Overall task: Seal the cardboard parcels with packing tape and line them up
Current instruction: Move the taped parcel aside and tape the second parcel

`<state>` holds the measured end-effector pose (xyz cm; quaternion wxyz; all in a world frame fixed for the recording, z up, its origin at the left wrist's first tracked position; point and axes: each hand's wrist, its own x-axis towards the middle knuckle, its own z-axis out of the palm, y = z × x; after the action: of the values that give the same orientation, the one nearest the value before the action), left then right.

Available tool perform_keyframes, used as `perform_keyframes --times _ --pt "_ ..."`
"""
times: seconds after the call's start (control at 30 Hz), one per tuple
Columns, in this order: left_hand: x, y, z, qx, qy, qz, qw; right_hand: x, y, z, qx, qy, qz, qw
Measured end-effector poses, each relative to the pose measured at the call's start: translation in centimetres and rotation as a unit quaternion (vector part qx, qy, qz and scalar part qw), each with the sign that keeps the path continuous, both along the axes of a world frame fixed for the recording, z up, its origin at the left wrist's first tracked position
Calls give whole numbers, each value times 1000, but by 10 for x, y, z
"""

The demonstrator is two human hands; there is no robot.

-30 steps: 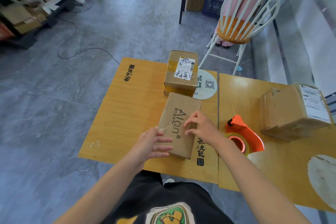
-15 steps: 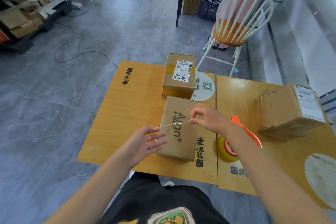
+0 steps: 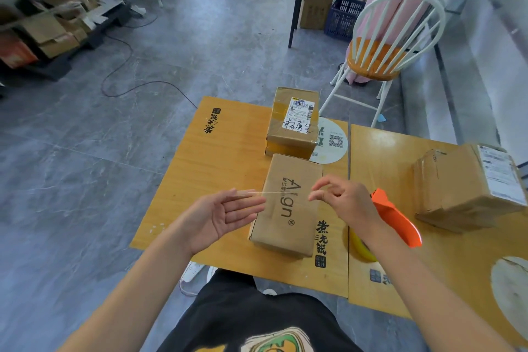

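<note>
Brown cardboard all round here: the Align box [image 3: 285,208] lies flat on the left table [image 3: 223,157] near its front edge. A labelled box [image 3: 294,123] sits just behind it, pretty much end to end. A third box [image 3: 463,188] is well apart on the right table [image 3: 380,157].

Both hands are up over the Align box with a thin strip of tape [image 3: 271,193] stretched between them. The left hand [image 3: 220,214] is palm up with straight fingers, and one end of the strip lies across its fingertips. The right hand [image 3: 340,197] has curled fingers and pinches the other end — I think between thumb and forefinger, but it's too small to be sure.

The orange tape dispenser [image 3: 397,217] with its yellow roll lies on the right table, partly hidden by the right wrist. A white chair [image 3: 368,67] stands past the tables.
</note>
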<state>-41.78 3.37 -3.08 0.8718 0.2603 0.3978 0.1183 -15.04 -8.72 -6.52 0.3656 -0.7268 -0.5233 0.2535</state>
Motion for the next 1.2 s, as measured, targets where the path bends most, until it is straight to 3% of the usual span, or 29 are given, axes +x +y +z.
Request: perform_keyframes --times 0.2,0.4,0.53,0.67,0.73,0.83,0.93,1.03,1.2 --pt "-4 -5 2 35 -28 -47 998 2 -4 11 -17 154 -33 987" --pt "-1 -3 11 86 -47 -78 992 14 -15 10 28 245 -37 968" --pt "-1 1 19 154 -7 -72 985 21 -19 6 27 266 -102 958" --pt "8 -3 26 336 112 -113 928 3 -10 2 -78 307 -81 945" --pt "13 -7 28 409 132 -118 895 -14 1 2 -141 326 -53 933" --pt "18 -14 28 477 137 -130 858 -34 16 1 -241 341 -24 908" --pt "16 -19 26 504 131 -138 843 -44 27 1 -287 422 -17 860" --pt "12 -21 24 515 130 -148 835 -47 34 2 -258 497 -40 828" --pt "6 -25 20 514 121 -131 839 -44 40 -3 -168 550 -118 810"
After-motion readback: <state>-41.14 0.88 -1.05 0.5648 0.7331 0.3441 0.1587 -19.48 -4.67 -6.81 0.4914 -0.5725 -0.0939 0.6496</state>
